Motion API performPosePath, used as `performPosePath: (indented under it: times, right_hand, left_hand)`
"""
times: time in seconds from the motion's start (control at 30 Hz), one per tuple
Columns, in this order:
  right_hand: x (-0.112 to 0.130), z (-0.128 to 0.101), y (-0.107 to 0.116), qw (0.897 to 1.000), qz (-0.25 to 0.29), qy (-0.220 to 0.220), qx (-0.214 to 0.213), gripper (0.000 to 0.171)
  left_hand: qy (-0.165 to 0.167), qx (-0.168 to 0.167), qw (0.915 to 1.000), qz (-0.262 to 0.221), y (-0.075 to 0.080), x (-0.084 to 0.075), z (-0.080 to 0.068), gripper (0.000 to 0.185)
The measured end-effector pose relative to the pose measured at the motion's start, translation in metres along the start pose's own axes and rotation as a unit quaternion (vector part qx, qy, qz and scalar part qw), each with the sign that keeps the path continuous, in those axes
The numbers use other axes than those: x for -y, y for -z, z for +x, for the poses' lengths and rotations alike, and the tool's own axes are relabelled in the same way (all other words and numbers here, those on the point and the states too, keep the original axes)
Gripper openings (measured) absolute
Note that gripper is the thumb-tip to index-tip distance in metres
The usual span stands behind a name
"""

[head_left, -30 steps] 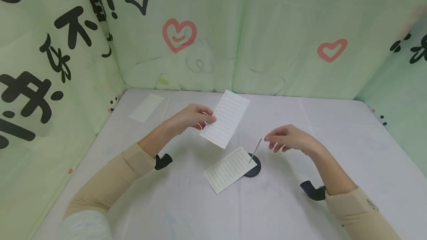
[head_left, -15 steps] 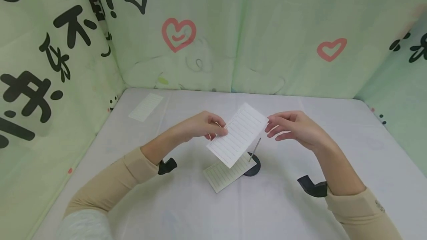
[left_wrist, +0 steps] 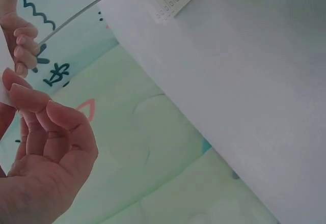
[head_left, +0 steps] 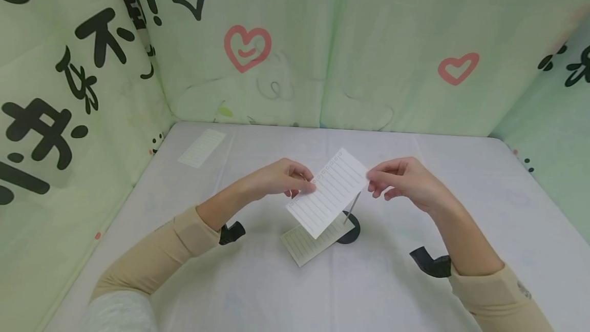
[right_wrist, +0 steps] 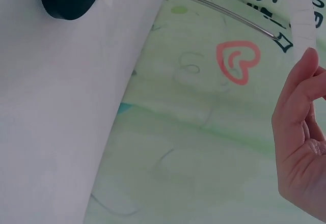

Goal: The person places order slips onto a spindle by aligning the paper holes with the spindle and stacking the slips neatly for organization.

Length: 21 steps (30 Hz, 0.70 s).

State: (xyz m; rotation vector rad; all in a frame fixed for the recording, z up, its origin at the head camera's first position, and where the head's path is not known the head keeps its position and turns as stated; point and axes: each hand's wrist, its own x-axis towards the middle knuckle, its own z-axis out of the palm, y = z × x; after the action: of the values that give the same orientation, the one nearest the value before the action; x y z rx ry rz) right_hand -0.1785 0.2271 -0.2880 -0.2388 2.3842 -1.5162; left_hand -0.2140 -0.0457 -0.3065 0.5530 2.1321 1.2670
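Between both hands is a white lined sheet of paper [head_left: 329,193], tilted above the table. My left hand [head_left: 287,181] pinches its left edge between thumb and fingers. At its right corner my right hand [head_left: 405,181] pinches the paper with thumb and forefinger. Below stands a paper spike: a thin upright metal rod [right_wrist: 214,8] on a round black base [head_left: 353,234]. A second lined sheet [head_left: 299,250] is pierced by the rod and lies low on the base, partly covered by the held sheet. In the right wrist view the rod's tip is near the held paper.
Another lined sheet [head_left: 201,148] lies flat at the table's back left. The white-covered table [head_left: 258,291] is enclosed by light green curtains [head_left: 387,24] behind and at both sides. A black strap-like piece [head_left: 430,262] juts from each wrist.
The left hand has brought the sheet rightward and lower, over the spike. My right hand has come to the sheet's right corner and taken hold of it.
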Motion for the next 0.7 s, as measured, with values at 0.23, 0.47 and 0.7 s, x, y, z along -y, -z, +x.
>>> performPosePath:
  times: [0.23,0.47,0.7]
  right_hand:
    - [-0.004,0.0,-0.005,1.0,-0.007,-0.006,-0.011,0.031]
    - [-0.011,-0.003,-0.007,1.0,0.002,-0.006,-0.015,0.029]
    - [-0.019,-0.004,-0.009,0.999,0.029,-0.016,-0.008,0.024]
  left_hand:
    - [0.014,0.046,0.9985,-0.024,-0.007,0.018,-0.003,0.015]
    - [0.017,0.06,0.9968,-0.05,-0.01,0.038,-0.011,0.02]
    - [0.023,0.041,0.9957,-0.08,-0.013,0.051,-0.015,0.02]
